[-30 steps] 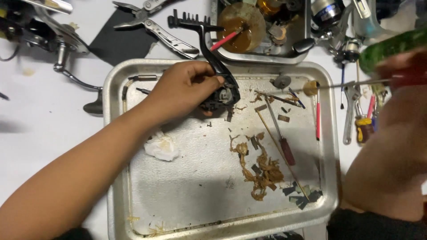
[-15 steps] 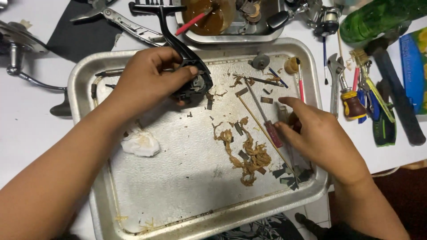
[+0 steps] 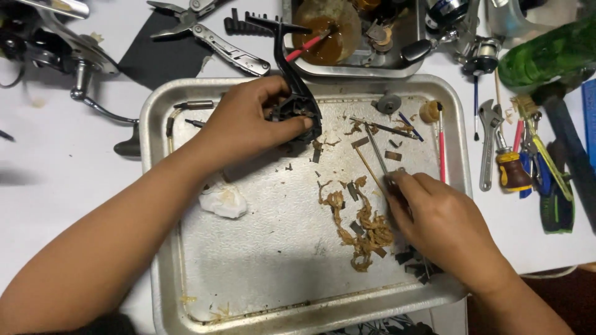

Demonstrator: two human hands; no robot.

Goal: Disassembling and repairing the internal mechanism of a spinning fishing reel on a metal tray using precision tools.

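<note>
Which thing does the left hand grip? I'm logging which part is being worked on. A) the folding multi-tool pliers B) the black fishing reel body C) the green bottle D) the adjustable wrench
B: the left hand wraps the black fishing reel body over the metal tray.

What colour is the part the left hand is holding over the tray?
Black: the reel body in the left hand, seen from the head view.

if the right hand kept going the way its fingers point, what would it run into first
The right hand points up and left across the tray. Its fingertips already sit at the thin metal rod, so that comes first. Beyond it lie small scraps, then likely the black reel body in the left hand.
</note>
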